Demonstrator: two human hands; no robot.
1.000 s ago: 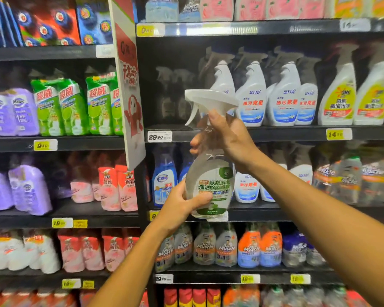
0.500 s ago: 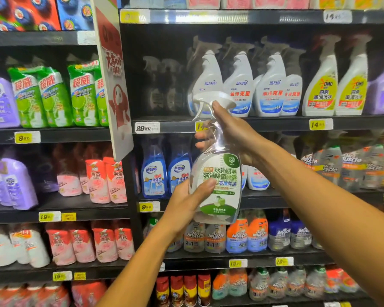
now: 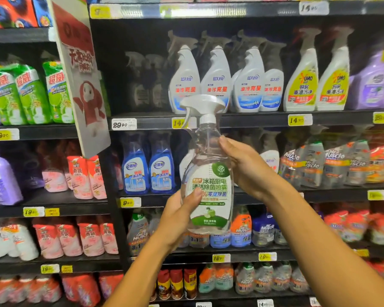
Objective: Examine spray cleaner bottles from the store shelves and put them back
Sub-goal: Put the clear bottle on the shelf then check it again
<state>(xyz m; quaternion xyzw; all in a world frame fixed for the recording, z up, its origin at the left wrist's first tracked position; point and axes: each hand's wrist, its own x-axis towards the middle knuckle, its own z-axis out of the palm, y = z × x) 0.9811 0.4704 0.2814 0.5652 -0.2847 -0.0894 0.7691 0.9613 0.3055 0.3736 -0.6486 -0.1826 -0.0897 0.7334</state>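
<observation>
A clear spray cleaner bottle [image 3: 208, 171] with a white trigger head and a green-and-white label is held upright in front of the shelves. My left hand [image 3: 179, 216] grips its lower left side, thumb across the label. My right hand [image 3: 245, 167] holds the upper right side of the body just below the neck, fingers behind the bottle. The label faces me.
Dark store shelves [image 3: 231, 119] run across the whole view. White spray bottles [image 3: 217, 80] and yellow-labelled ones [image 3: 302, 85] stand above, blue bottles [image 3: 135, 171] at mid-left, Mr Muscle bottles [image 3: 242, 229] below. A red-and-white hanging sign [image 3: 82, 74] juts out at the left.
The bottle has come down and closer to me, off the shelf level. My right hand slid from the neck by the trigger to the bottle's upper body. The left hand kept its hold.
</observation>
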